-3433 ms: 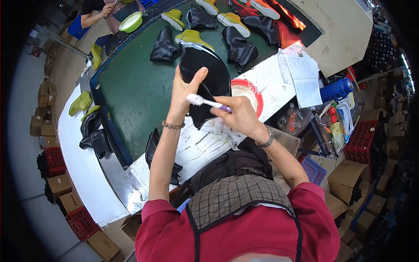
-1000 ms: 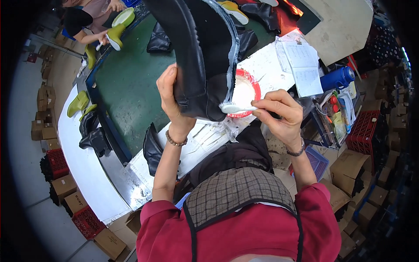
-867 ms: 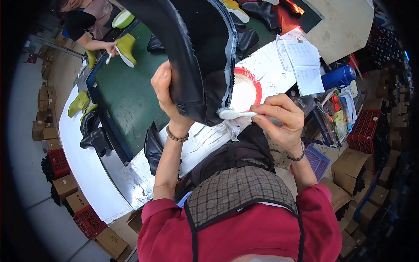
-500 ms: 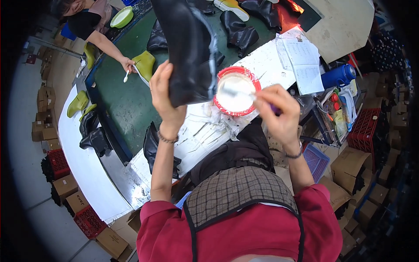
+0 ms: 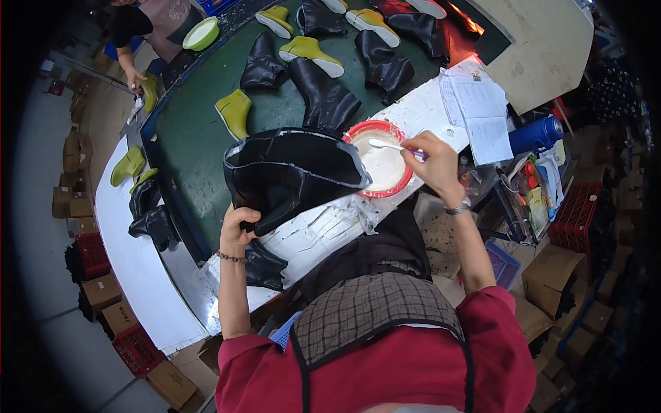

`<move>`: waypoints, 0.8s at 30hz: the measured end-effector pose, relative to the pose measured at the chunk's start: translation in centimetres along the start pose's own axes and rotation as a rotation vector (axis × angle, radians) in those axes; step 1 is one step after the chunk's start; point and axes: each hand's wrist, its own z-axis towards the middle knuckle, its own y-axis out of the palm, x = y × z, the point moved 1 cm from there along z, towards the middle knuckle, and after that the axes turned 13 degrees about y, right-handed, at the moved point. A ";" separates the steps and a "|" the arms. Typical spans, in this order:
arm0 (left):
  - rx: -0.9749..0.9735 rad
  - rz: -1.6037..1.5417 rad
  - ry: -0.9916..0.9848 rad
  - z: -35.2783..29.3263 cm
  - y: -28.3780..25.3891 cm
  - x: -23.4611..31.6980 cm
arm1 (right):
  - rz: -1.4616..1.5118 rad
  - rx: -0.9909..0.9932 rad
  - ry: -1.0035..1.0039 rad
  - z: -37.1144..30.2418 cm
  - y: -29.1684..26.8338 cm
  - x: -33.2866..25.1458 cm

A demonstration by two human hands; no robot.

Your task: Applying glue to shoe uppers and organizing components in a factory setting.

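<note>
A black boot upper (image 5: 265,175) lies tilted in my left hand (image 5: 236,233), whose fingers and thumb close on its lower left part. White paste runs along its edge and seam, and the edge at its right end reaches the bowl. My right hand (image 5: 438,167) pinches a brush (image 5: 385,144) like a toothbrush, with a purple handle and a white-coated head. That head is over a red-rimmed bowl (image 5: 405,177) of white, glue-like paste; whether it touches the paste I cannot tell. The bowl stands on the paste-stained white board (image 5: 317,230) in front of me.
Black boot uppers (image 5: 320,96) and yellow-green shoe lasts (image 5: 234,113) lie on the green table (image 5: 186,162). Papers (image 5: 475,110) and a blue bottle (image 5: 536,136) are at the right. A co-worker's hand (image 5: 134,79) holds a last at far left, near a green bowl (image 5: 201,34).
My left hand has lowered and turned the boot upper onto its side, toward the bowl. My right hand has drawn the brush slightly up. The co-worker's hand has pulled back to the left.
</note>
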 end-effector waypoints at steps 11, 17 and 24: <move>-0.183 -0.318 -0.059 0.8 0.9 -0.5 | 0.510 -0.147 -0.256 1.2 -7.0 -5.1; -0.241 -0.299 -0.144 0.4 2.1 0.0 | 0.536 -0.181 -0.278 1.9 -7.1 -5.7; -0.284 0.021 -0.155 0.5 3.7 -0.6 | 0.545 -0.177 -0.398 4.6 -6.4 -8.7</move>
